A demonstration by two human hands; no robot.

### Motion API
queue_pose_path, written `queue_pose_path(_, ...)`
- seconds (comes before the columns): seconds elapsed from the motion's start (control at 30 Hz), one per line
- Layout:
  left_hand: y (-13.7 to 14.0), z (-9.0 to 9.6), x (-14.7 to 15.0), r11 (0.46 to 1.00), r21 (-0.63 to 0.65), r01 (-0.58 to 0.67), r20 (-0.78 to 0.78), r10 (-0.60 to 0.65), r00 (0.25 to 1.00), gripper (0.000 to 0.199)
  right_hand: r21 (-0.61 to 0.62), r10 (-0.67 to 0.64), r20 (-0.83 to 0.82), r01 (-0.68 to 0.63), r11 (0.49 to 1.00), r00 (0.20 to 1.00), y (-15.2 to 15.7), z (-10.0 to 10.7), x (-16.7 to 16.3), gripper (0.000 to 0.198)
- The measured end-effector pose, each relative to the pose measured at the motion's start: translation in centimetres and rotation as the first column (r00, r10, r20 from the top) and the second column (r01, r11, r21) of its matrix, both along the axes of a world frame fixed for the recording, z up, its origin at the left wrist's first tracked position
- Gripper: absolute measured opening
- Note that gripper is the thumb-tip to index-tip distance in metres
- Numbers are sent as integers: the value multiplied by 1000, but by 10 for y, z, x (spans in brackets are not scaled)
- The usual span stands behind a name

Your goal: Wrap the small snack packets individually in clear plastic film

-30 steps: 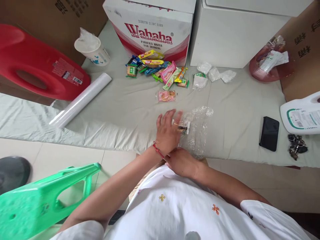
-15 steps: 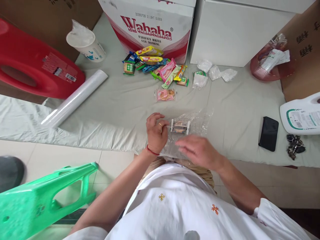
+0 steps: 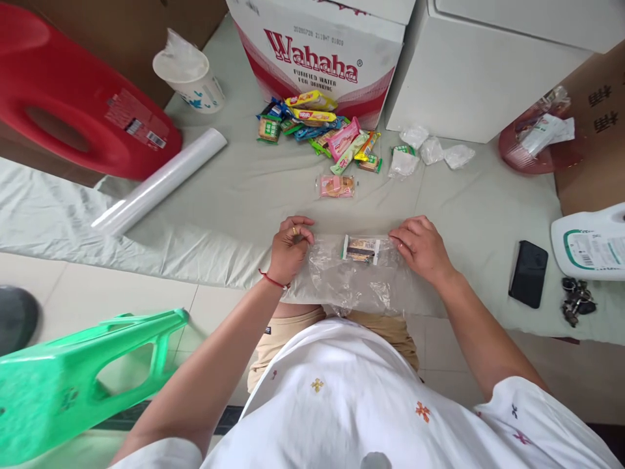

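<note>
A clear plastic film (image 3: 336, 277) lies spread at the table's front edge, part of it hanging over. My left hand (image 3: 291, 246) pinches its left far corner, fingers closed. At the right far corner my right hand (image 3: 420, 247) grips the same film. On the film, between both hands, rests a small wrapped snack (image 3: 361, 249) with white ends. Just beyond lies a pink biscuit packet (image 3: 336, 186). Farther back, a pile of colourful snack packets (image 3: 322, 133) leans against the water carton. Several film-wrapped bundles (image 3: 432, 151) sit to its right.
A Wahaha carton (image 3: 336, 58) and a white box (image 3: 478, 71) line the back. Left are a film roll (image 3: 161, 182), a red jug (image 3: 92, 98) and a paper cup (image 3: 190, 75). Right are a phone (image 3: 528, 273), keys (image 3: 579, 301) and a white bottle (image 3: 590, 241). A green stool (image 3: 88, 378) stands on the floor.
My right hand has moved right and away from me onto the film's far corner. My left hand has shifted slightly left. The film is now spread out between them under the snack.
</note>
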State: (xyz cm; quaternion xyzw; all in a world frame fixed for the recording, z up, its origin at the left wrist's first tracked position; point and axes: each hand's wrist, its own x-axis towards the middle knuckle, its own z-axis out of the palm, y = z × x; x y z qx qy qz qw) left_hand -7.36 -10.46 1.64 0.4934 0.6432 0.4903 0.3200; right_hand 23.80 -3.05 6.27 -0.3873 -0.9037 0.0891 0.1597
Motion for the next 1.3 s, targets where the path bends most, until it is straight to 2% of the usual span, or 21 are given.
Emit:
queue_pose_path(0.1, -2, -2, -11, 998, -7, 57, 36, -57, 998, 15, 6, 30, -42, -30, 1000, 999, -20, 0, 8, 24)
queue_pose_path(0.2, -3, -1, -20, 992, -29, 127, 10, -127, 992, 16, -12, 100, -58, -101, 995, 993, -34, -11, 15, 24)
queue_pose_path(0.3, -6, 0, -32, 968, -56, 245, -178, -251, 952, 19, -54, 129, -11, -130, 990, 992, -39, -25, 22, 31)
queue_pose_path(0.43, -14, -1, -53, 901, -69, 428, -417, -416, 808, 20, -137, 161, 6, -159, 978, 987, -43, -27, 32, 40)
queue_pose_path(0.5, -20, 2, -64, 898, -23, 439, -481, -395, 782, 20, -164, 181, -37, -184, 969, 983, -48, -18, 36, 38)
queue_pose_path(0.6, -26, 18, -73, 933, 109, 343, -518, -241, 820, 18, -165, 179, -109, -196, 967, 978, -61, 3, 43, 33)
queue_pose_path(0.7, -25, 47, -61, 953, 223, 205, -539, -55, 841, 14, -160, 206, -84, -217, 963, 975, -80, 15, 46, 56)
queue_pose_path(0.73, -22, 56, -52, 954, 217, 205, -554, -52, 831, 14, -157, 226, -55, -232, 960, 973, -88, 15, 46, 64)
queue_pose_path(0.77, -18, 64, -41, 951, 183, 251, -571, -105, 814, 18, -152, 245, -24, -246, 957, 969, -95, 12, 46, 68)
queue_pose_path(0.8, -14, 69, -28, 932, 130, 339, -584, -205, 786, 21, -144, 260, 5, -257, 956, 966, -103, 7, 45, 70)
queue_pose_path(0.83, -10, 72, -15, 884, 80, 461, -593, -329, 735, 25, -134, 266, 28, -260, 956, 964, -110, 0, 43, 67)
queue_pose_path(0.9, -2, 69, 8, 755, -21, 655, -608, -530, 591, 36, -103, 242, 43, -237, 966, 969, -122, -15, 39, 51)
queue_pose_path(0.97, 2, 58, 23, 678, -106, 728, -622, -616, 483, 49, -63, 200, -6, -200, 978, 980, -130, -25, 35, 35)
queue_pose_path(1.07, -2, 38, 27, 619, -175, 766, -631, -667, 395, 55, -54, 153, -135, -161, 985, 979, -131, -25, 30, 29)
queue_pose_path(1.13, -9, 29, 22, 629, -151, 763, -633, -654, 414, 49, -78, 130, -199, -148, 986, 971, -126, -18, 29, 26)
queue_pose_path(1.23, -20, 22, 17, 737, -72, 672, -628, -557, 543, 41, -101, 118, -245, -147, 984, 962, -113, -7, 30, 24)
queue_pose_path(1.3, -26, 20, 17, 803, -43, 595, -619, -488, 615, 51, -110, 131, -249, -162, 981, 960, -106, -3, 30, 25)
